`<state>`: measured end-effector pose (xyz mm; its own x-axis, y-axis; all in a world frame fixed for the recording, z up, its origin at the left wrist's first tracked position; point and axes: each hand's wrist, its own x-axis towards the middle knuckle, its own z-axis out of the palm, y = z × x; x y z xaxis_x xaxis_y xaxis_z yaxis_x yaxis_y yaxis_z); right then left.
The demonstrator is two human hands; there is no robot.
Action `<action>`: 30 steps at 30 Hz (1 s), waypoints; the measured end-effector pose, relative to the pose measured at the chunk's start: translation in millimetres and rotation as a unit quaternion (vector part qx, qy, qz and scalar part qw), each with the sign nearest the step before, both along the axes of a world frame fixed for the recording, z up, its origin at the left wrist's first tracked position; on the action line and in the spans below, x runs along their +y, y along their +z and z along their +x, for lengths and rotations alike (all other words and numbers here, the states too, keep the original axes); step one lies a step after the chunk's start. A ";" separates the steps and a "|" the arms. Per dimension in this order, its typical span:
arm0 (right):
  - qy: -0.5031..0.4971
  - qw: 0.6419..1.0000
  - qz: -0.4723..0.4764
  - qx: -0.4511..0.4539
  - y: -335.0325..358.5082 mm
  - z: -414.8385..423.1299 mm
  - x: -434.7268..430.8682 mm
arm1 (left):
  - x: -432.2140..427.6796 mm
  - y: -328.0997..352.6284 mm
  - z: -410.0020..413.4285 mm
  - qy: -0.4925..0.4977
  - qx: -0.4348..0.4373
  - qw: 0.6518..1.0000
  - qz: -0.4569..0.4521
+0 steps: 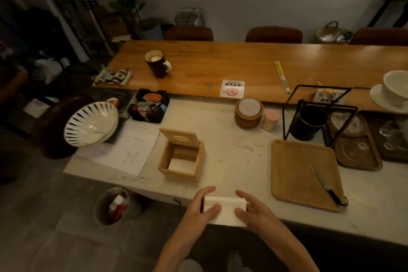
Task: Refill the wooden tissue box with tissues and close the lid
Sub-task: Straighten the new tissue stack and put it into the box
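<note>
- Two hands share one load: the left hand (202, 206) and the right hand (254, 210) pinch a white stack of tissues (225, 208) from opposite ends, thumbs below, fingers curled over the top edge.
- That squeeze from both sides looks deliberate; soft, floppy paper would fan out or sag if held by one end only.
- Neither hand is spread wide, both are closed around the stack, right at the near edge of the pale marble-look counter (238, 157).
- Ahead and a little to the left sits the wooden tissue box (181, 160), a light bamboo-coloured cube with crisp square corners, well apart from the hands.
- Its lid (180, 138) stands tipped back at the far side, oval slot showing, so the mouth is open and ready from above.
- Something white lies flat at the bottom of the box; whether that is leftover tissue or a base plate, I cannot tell.
- My read: the stack needs to stay square and go in level, or its corners will catch on the box walls.
- Off to the right, a wooden tray (293, 174) carries a serrated knife (324, 185), clear of the likely path.
- To the left, a striped bowl (90, 125) sits tilted over sheets of paper (130, 152), also out of the way.
</note>
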<state>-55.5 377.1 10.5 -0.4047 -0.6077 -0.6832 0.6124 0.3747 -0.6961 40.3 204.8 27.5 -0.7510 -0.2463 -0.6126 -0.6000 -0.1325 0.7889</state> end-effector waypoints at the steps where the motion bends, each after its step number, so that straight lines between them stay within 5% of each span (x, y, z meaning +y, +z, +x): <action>1: 0.030 1.000 -0.005 0.002 3.8 2.1 -3.6 | -6.6 6.5 7.4 -0.005 -0.004 1.000 0.004; 10: 0.289 0.929 0.007 0.231 48.4 -14.1 -89.2 | -81.5 44.0 19.3 -0.086 0.028 0.996 -0.023; 16: 0.327 0.869 0.070 0.366 65.9 -40.1 -152.7 | -155.7 36.0 -1.0 -0.066 0.080 0.994 0.039; 20: 0.258 0.852 0.153 0.429 67.3 -58.5 -180.5 | -201.1 17.3 -24.3 0.001 0.055 0.996 -0.076; 24: 0.295 0.766 0.230 0.523 53.0 -51.7 -217.2 | -227.0 2.5 -45.6 -0.151 -0.054 0.985 -0.063; 30: 0.332 0.798 0.259 0.431 30.7 -49.1 -242.1 | -227.3 5.8 -56.6 -0.228 -0.018 0.973 -0.012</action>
